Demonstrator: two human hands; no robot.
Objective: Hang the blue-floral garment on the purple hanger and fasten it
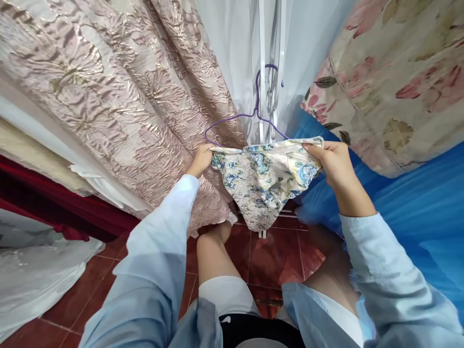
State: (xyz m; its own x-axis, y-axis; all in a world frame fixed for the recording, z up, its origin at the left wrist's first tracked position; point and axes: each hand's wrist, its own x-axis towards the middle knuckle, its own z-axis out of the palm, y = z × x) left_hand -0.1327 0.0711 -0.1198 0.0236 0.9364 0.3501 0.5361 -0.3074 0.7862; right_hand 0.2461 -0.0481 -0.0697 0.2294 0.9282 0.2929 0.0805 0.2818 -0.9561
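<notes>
A small floral garment [259, 181], cream with blue and yellow flowers and shaped like a pair of briefs, is stretched wide in front of me. Its left top corner is pinched in my left hand [201, 159]. My right hand [331, 157] grips the opposite top corner between thumb and fingers. The cloth tapers downward to a narrow end with small white tabs [262, 234]. Just behind the garment's top edge hangs a purple hanger [256, 111], its lower part hidden by the cloth. I cannot tell whether the garment is attached to the hanger.
Pink brocade fabric [155, 106] hangs close on the left, with dark red cloth [65, 198] beyond. White straps [263, 58] dangle at the centre. Floral fabric [391, 96] and blue tulle [409, 208] hang on the right. Red tiles [271, 251] cover the floor between my legs.
</notes>
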